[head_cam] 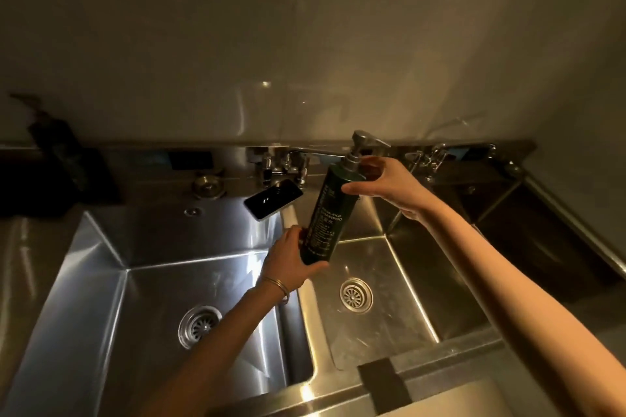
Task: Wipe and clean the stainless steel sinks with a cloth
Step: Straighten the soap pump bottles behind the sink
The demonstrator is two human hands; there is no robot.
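Adjoining shiny steel sinks

The bottle partly hides the left hand's fingers.

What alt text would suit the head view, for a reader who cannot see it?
Two hands hold a dark pump bottle tilted above two steel sinks: the left hand grips its base, the right hand its neck. A phone lies on the ledge behind, near the taps.

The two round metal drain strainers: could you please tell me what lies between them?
In the head view, the stainless steel divider wall between the sink's two basins lies there, and the left forearm, wearing a thin bangle, crosses above it.
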